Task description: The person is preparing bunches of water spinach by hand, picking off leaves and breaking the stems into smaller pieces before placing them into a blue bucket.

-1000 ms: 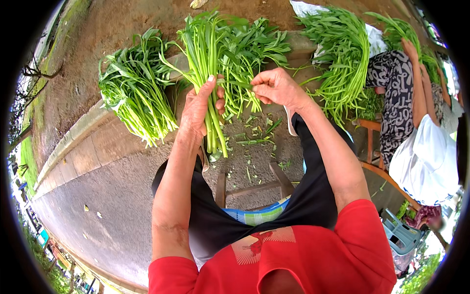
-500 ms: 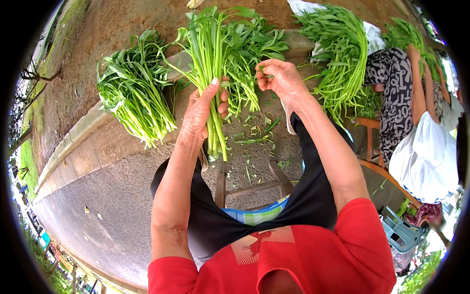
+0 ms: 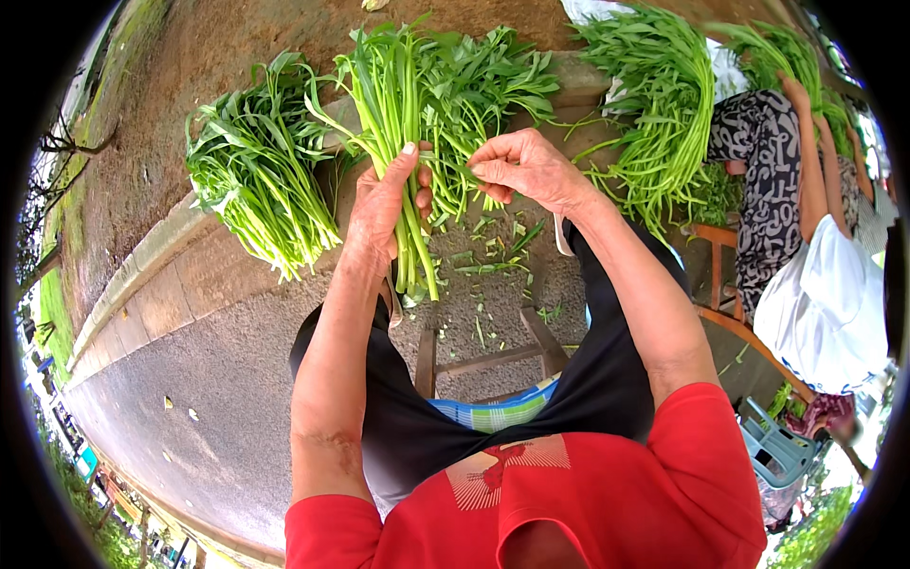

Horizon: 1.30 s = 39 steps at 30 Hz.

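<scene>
My left hand (image 3: 389,197) is wrapped round a bunch of water spinach (image 3: 396,104), thumb across the front. The cut stem ends stick out below the fist and the leafy tops point away from me. To its right, my right hand (image 3: 526,171) is closed in a pinch, with a small bit of green leaf (image 3: 468,173) showing at the fingertips. Behind both hands lies another pile of water spinach (image 3: 488,81), partly covered by the held bunch. A larger heap of water spinach (image 3: 261,171) rests on the curb at the left.
Leaf scraps (image 3: 493,261) litter the pavement between my feet. More water spinach (image 3: 654,114) lies at the right, near a seated person in a white shirt (image 3: 820,303). A wooden stool frame (image 3: 488,362) shows between my knees, and a blue plastic stool (image 3: 777,446) stands at the right.
My right hand has moved left and slightly down, closer to the held bunch. My left hand and its bunch have shifted slightly left and away from me.
</scene>
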Tool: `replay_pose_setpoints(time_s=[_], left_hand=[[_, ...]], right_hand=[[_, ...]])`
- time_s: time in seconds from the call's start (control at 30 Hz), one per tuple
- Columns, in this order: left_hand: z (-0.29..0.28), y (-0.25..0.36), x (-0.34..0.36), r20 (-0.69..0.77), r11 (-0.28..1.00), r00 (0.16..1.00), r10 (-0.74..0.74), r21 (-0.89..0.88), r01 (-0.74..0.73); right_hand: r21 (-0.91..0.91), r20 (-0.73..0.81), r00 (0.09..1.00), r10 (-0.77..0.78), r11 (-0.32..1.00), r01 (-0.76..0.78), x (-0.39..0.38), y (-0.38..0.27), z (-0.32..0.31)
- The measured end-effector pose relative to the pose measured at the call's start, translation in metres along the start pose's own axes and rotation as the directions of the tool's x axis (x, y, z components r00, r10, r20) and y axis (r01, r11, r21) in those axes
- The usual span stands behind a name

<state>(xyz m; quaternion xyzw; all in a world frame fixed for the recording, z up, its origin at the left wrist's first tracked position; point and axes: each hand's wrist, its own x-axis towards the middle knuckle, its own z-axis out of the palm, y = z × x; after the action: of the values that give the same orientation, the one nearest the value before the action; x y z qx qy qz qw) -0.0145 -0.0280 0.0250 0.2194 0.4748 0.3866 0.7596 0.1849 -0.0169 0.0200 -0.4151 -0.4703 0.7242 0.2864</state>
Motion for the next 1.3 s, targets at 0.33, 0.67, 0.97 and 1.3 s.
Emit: replay_pose_setpoints(time_s=[0.33, 0.67, 0.97, 1.3], left_hand=[[0.007, -0.01, -0.001, -0.025, 0.994, 1.0, 0.014, 0.105, -0.011], [0.009, -0.009, -0.002, 0.03, 1.0, 0.999, -0.027, -0.007, 0.027], [0.006, -0.005, -0.001, -0.026, 1.0, 1.0, 0.014, 0.016, -0.014], [0.007, -0.006, 0.0, -0.034, 0.999, 0.999, 0.017, -0.033, -0.018]], right_hand=[[-0.792, -0.222, 0.891, -0.396, 0.606, 0.072, 0.007, 0.012, 0.003], [0.248, -0.239, 0.97, 0.051, 0.969, 0.01, 0.007, 0.009, -0.003], [0.022, -0.054, 0.997, 0.054, 0.998, -0.053, 0.002, 0.003, 0.007], [0.055, -0.076, 0.997, 0.022, 0.998, -0.018, 0.001, 0.002, 0.008]])
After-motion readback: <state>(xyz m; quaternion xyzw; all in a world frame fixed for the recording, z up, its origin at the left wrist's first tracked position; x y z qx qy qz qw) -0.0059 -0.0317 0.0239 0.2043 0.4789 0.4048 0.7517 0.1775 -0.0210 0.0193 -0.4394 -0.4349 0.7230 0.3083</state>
